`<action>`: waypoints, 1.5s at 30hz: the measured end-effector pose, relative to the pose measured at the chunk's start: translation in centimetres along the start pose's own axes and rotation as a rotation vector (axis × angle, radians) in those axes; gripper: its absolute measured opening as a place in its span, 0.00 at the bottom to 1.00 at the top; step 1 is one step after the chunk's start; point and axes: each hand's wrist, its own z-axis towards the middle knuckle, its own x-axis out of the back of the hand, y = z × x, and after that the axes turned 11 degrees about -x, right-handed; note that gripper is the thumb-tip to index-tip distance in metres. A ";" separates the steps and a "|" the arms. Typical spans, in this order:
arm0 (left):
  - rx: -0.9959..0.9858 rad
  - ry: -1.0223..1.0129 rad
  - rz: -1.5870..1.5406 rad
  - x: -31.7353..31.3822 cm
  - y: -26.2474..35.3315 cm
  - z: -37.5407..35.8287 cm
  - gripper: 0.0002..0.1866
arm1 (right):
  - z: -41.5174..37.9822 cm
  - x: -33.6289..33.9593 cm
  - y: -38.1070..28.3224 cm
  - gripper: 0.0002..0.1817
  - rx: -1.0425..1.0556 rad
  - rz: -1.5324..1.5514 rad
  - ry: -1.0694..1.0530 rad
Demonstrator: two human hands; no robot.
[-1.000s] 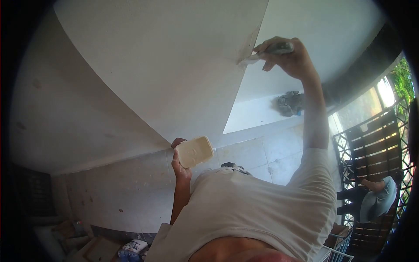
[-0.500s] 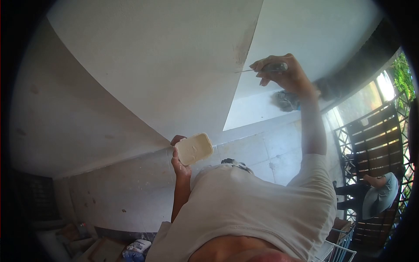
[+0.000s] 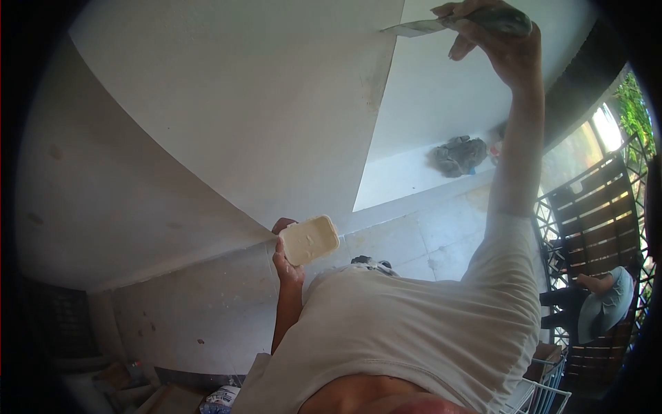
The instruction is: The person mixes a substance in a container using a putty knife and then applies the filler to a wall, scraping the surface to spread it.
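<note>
My right hand (image 3: 500,41), raised high at the top right, is closed around the dark handle of a putty knife (image 3: 417,28). The blade points left, its tip at the vertical corner edge of the white wall (image 3: 276,90). A brownish, rough patch (image 3: 376,86) runs along that edge below the blade. Lower down, my left hand (image 3: 288,265) grips a shallow cream-coloured plastic tray (image 3: 310,241) by its left side. Pale smears of what looks like filler lie in the tray, and whitish residue marks the fingers.
A crumpled grey cloth or bag (image 3: 458,156) lies on a white ledge to the right. Another person (image 3: 600,307) is by a slatted wooden bench (image 3: 596,214) and a metal lattice. Boxes and a plastic-wrapped package (image 3: 221,399) sit at bottom left, a wire rack (image 3: 545,393) at bottom right.
My right hand has moved up and right with the putty knife, along the wall edge, and the blade now shows broader. My left hand and the tray have barely shifted.
</note>
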 end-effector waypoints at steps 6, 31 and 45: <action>0.020 0.029 0.006 0.4 -0.4 0.1 0.28 | -3.9 -3.7 2.6 0.03 -0.250 0.031 -0.152; 0.038 0.056 0.049 0.7 -0.6 -0.1 0.27 | -3.3 -6.1 4.5 0.04 -0.397 0.045 -0.317; 0.006 0.105 0.002 0.5 -0.9 -0.3 0.28 | 0.0 0.0 7.4 0.07 -0.002 0.194 0.066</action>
